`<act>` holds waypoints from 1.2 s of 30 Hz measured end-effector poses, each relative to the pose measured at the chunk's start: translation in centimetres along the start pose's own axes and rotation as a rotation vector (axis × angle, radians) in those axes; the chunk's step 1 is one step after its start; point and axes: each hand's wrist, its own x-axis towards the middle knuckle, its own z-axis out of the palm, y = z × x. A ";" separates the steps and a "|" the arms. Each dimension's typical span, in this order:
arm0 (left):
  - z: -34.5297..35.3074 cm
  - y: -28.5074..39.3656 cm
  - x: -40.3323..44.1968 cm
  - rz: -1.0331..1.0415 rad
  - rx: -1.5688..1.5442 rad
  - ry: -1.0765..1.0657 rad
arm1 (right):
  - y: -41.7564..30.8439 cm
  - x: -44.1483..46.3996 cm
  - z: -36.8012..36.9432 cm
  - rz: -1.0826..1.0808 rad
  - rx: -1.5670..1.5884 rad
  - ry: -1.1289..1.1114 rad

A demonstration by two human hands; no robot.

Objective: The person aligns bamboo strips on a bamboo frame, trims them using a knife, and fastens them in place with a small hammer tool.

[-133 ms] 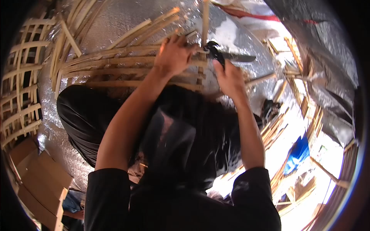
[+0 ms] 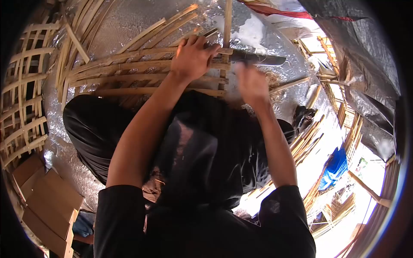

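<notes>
So the left hand [image 2: 191, 58] had its fingers curled down over the top slat [image 2: 226, 50], holding it near the right end, with a short bit of that end poking out past the hand. The right hand [image 2: 253, 84] was just a blur, so I honestly can't tell whether it was clenched on something or loose; it sat just to the right of the slat's tip. A dark blade [image 2: 273, 60] lay just beyond that hand, pointing off right. The top slat ran along the far edge of a slatted frame [image 2: 146, 78], right in front of the person's knees, all of it on a shiny silver sheet [image 2: 122, 28]. Farther left stood a woven lattice [image 2: 26, 84], with some cardboard [image 2: 53, 200] nearer in.
</notes>
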 end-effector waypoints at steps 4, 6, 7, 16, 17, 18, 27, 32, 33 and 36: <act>0.1 2.9 -2.0 -0.058 -0.097 -0.028 | -2.6 -1.8 -4.2 0.113 -0.283 -0.072; 0.0 2.6 -1.9 0.002 -0.006 -0.011 | -3.6 -2.0 -5.8 0.264 -0.033 -0.082; -0.2 2.8 -2.1 -0.007 -0.033 -0.022 | -3.3 -3.0 -6.4 0.282 -0.004 -0.035; -0.3 2.9 -1.9 0.024 -0.014 -0.034 | 6.2 -9.2 -3.1 0.325 -0.559 0.093; -0.1 2.8 -1.8 0.029 -0.018 -0.045 | 5.2 -8.9 -3.5 0.325 -0.642 0.089; -0.1 2.5 -1.1 0.033 -0.019 -0.045 | 2.5 -8.4 -3.9 0.223 -0.656 0.266; -4.5 4.6 1.6 0.126 -0.130 0.005 | -3.9 -4.4 3.1 0.282 0.245 0.349; -8.3 5.9 3.4 0.244 -0.174 0.067 | -7.0 -4.7 -0.1 0.131 0.320 0.508; -9.2 6.4 3.7 0.267 -0.169 0.080 | -7.3 -5.0 -0.6 0.110 0.328 0.531; -11.8 7.4 4.1 0.311 -0.135 0.102 | -8.5 -5.6 -2.0 0.057 0.343 0.576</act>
